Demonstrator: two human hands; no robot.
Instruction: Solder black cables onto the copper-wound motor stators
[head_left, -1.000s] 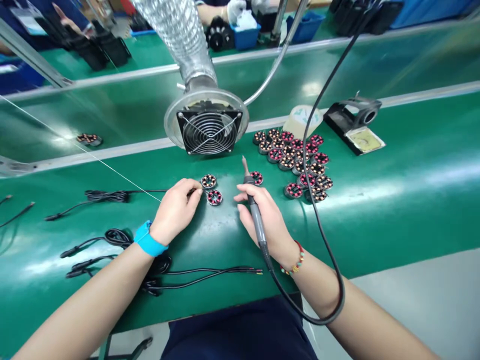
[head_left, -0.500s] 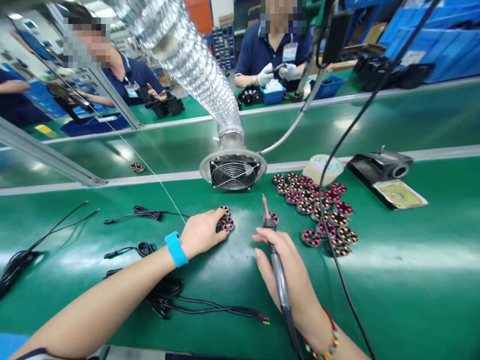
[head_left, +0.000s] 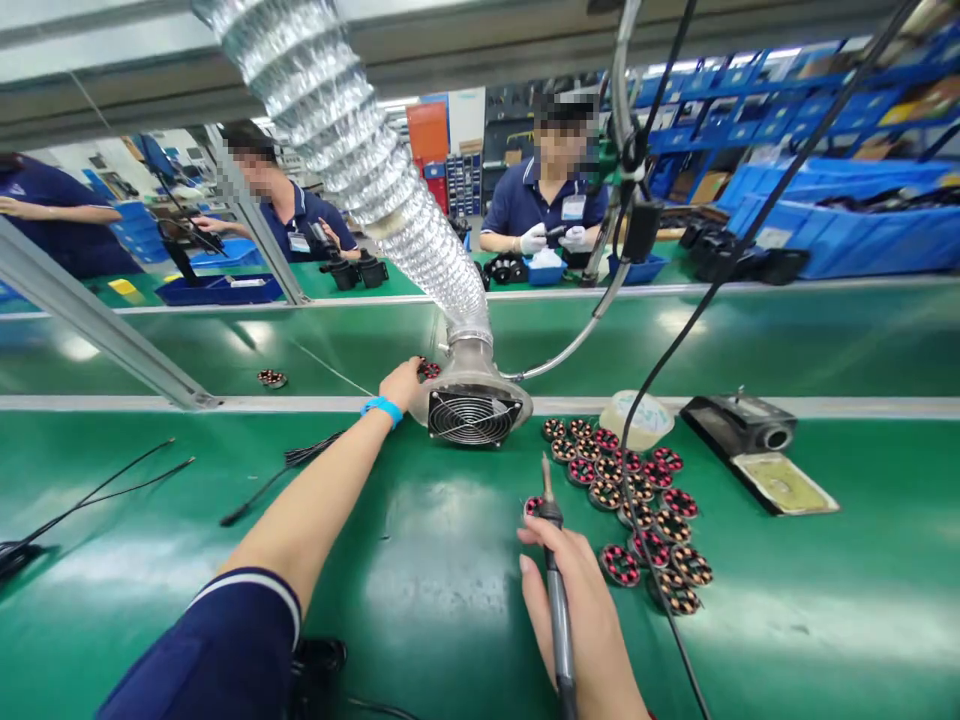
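My left hand (head_left: 402, 384) is stretched forward past the near bench rail, beside the fume extractor hood. Its fingers are closed on a motor stator (head_left: 430, 370) with red windings; the hood partly hides it, and whether a second one is under the fingers I cannot see. My right hand (head_left: 581, 590) grips a soldering iron (head_left: 556, 590), its tip pointing up and away from me. Just left of the iron's shaft lies a single red-wound stator (head_left: 533, 507). Several more stators (head_left: 619, 565), with red or copper windings, lie grouped right of my right hand.
The extractor fan (head_left: 474, 418) hangs mid-bench on a silver duct (head_left: 420, 230). A soldering iron stand (head_left: 746, 425) with a yellow sponge, a tape roll (head_left: 637, 418) and black cables (head_left: 311, 452) lie around. A hanging black cord (head_left: 720, 275) crosses the right side. Co-workers sit opposite.
My left hand has carried the stator forward from the bench to beyond the rail. The view has tilted up. My right hand keeps the soldering iron in nearly the same place.
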